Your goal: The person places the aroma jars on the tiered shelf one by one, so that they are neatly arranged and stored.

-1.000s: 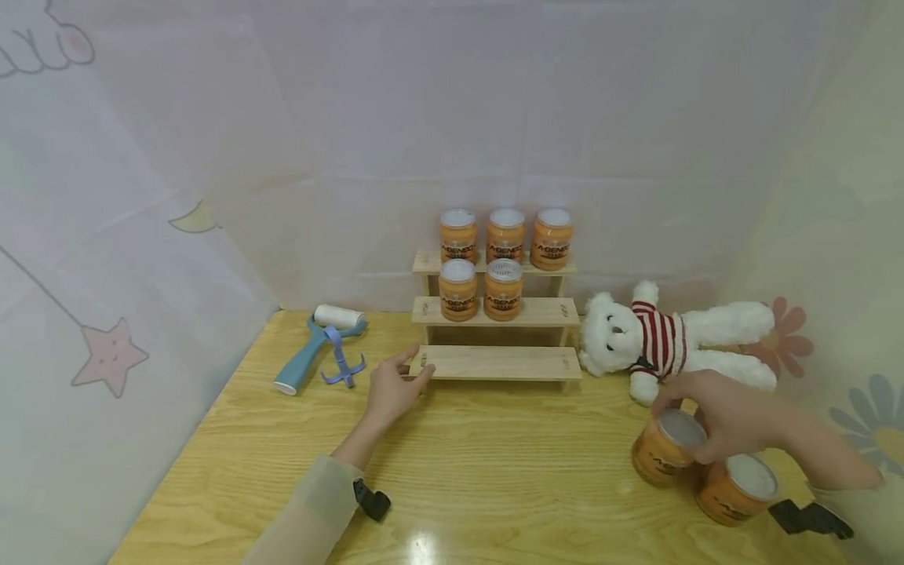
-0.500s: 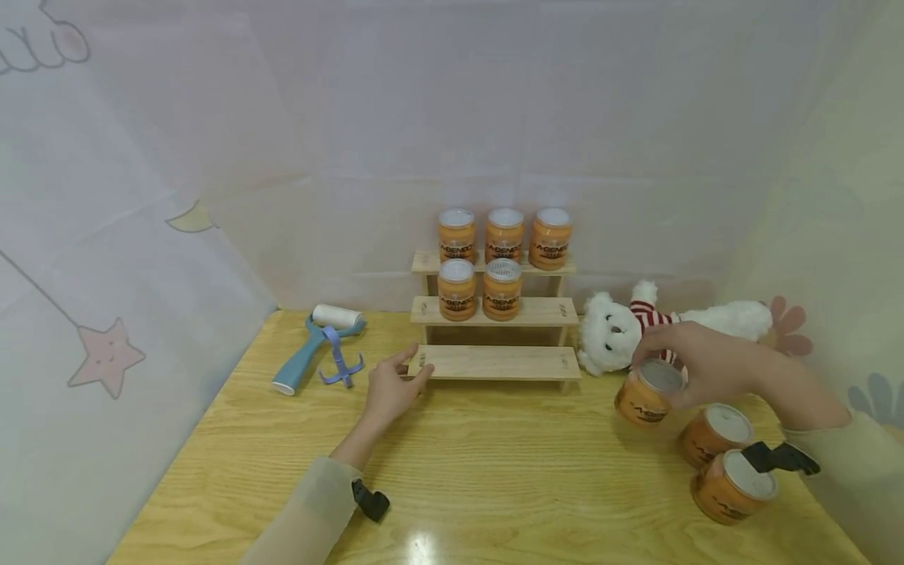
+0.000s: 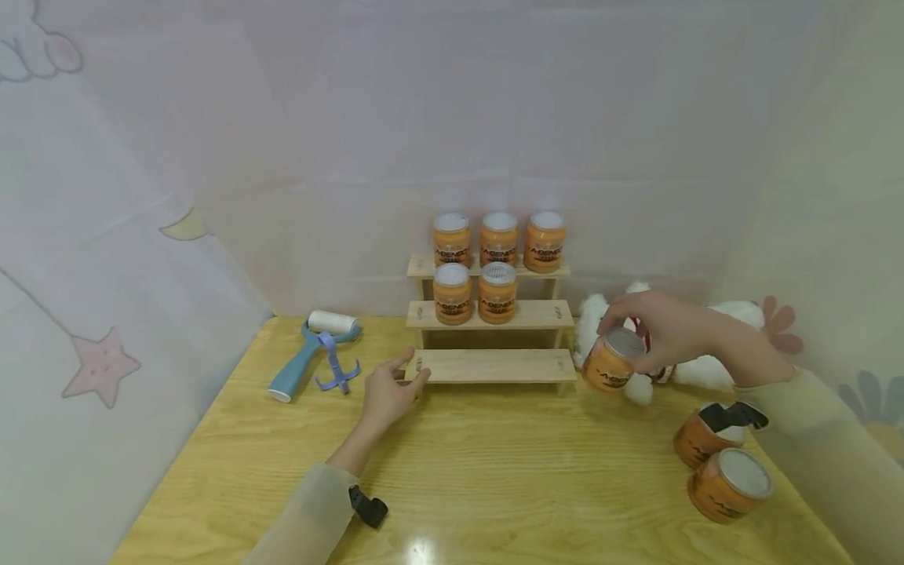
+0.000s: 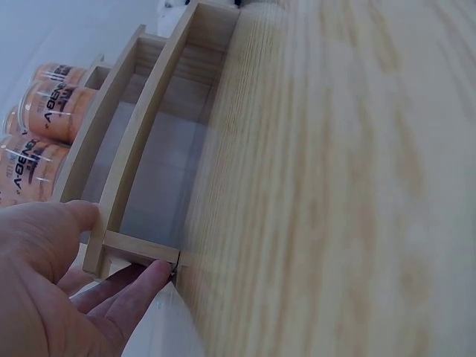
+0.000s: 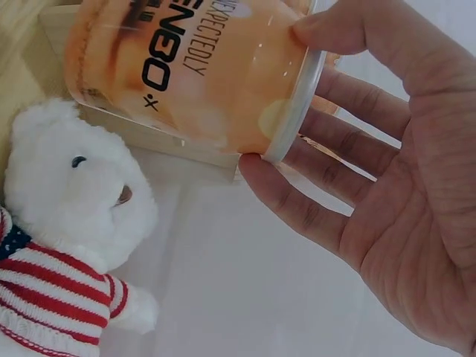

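My right hand [image 3: 671, 326] holds an orange can [image 3: 609, 365] by its silver lid end, thumb on one side and fingers round the other. The can is raised and slightly tilted, just right of the lowest step. In the right wrist view the same can [image 5: 186, 74] shows dark lettering on its side. My left hand [image 3: 388, 392] grips the left end of a three-step wooden stand [image 3: 494, 366], with the thumb at the board's edge and fingers against the leg [image 4: 141, 249]. Three cans [image 3: 498, 242] stand on the top step and two [image 3: 453, 297] on the middle one; the lowest step is bare.
Two more orange cans [image 3: 730, 486] stand at the table's right, one partly hidden by the wrist strap. A white plush bear [image 5: 82, 186] in a striped sweater lies behind my right hand. On the left lie a blue lint roller [image 3: 300, 365] and a purple hook [image 3: 337, 369].
My right hand has lifted the can and carried it left and away from me toward the stand, leaving two cans behind. My left hand stays at the stand's end.
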Motion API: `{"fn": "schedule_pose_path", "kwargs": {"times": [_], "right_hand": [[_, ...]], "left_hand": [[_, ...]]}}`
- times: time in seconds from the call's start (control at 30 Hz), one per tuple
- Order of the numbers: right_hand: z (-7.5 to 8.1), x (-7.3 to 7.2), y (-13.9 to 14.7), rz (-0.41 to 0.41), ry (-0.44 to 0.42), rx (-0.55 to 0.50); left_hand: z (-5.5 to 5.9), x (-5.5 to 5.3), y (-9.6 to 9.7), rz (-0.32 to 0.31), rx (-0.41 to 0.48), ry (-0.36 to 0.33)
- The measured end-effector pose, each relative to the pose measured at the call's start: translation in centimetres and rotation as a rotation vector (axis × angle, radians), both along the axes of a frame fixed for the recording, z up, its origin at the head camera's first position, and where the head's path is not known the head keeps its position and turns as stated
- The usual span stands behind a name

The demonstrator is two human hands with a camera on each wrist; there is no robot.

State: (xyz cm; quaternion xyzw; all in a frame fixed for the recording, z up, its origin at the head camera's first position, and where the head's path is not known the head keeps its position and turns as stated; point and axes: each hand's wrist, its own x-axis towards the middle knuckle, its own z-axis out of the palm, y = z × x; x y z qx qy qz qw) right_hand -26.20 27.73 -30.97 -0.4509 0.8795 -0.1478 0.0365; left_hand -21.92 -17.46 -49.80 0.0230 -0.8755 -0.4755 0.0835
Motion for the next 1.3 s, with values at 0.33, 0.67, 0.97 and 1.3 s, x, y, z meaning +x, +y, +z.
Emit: {"fn": "schedule_pose_path", "kwargs": {"times": [0.33, 0.67, 0.97, 1.3], "right_hand": [[1.4, -1.4, -1.9, -0.004, 0.030, 0.027], [1.9, -3.0, -4.0, -0.019, 0.032, 0.008], [2.1, -4.5, -5.7, -0.024, 0.054, -0.019], [2.2, -6.0, -7.1, -0.032, 0.099, -0.007]], "left_hand": [[-0.1, 0.1, 0.0, 0.001, 0.001, 0.004], [-0.2, 0.1, 0.0, 0.000, -0.002, 0.000], [-0.3, 0.0, 0.0, -0.002, -0.002, 0.014], [-0.2, 0.1, 0.0, 0.003, -0.002, -0.005]]}}
